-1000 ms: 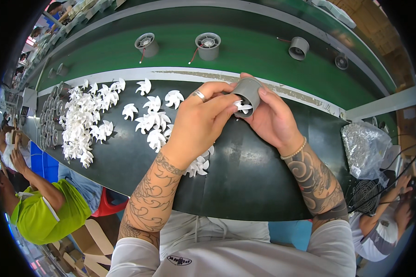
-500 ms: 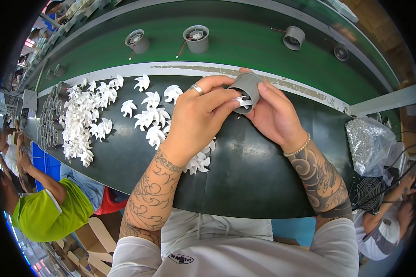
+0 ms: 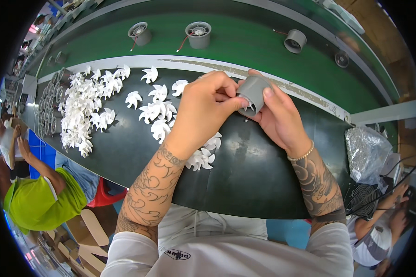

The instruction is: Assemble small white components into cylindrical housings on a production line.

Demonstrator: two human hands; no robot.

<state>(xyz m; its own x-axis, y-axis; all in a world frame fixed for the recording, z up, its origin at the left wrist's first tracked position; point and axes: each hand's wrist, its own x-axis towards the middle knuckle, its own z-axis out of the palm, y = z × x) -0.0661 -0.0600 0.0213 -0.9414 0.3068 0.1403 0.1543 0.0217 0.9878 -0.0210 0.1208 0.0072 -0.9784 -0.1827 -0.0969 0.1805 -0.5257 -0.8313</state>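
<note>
A grey cylindrical fan housing [image 3: 255, 92] is gripped in my right hand [image 3: 282, 113], its open mouth tilted toward the left and down. Inside that mouth a white fan impeller [image 3: 249, 108] shows in part; the rest is hidden by the housing wall and my fingers. My left hand [image 3: 203, 104] is curled closed at the opening, with its thumb against the impeller and the other fingers bent at the rim. Several loose white impellers [image 3: 158, 111] lie on the dark work surface beside my left forearm.
A large heap of white impellers [image 3: 81, 108] lies to the left, with grey housings [image 3: 48, 111] beyond it. Wired fan housings [image 3: 198, 35] stand on the green conveyor [image 3: 240, 34] behind a pale rail. At right lie a clear plastic bag [image 3: 367, 152] and a desk fan [image 3: 363, 201]. Co-workers sit at both sides.
My left fingers have curled in more, and the thumb now presses at the housing's mouth. The impeller shows less outside the rim. Both hands have shifted slightly right in view.
</note>
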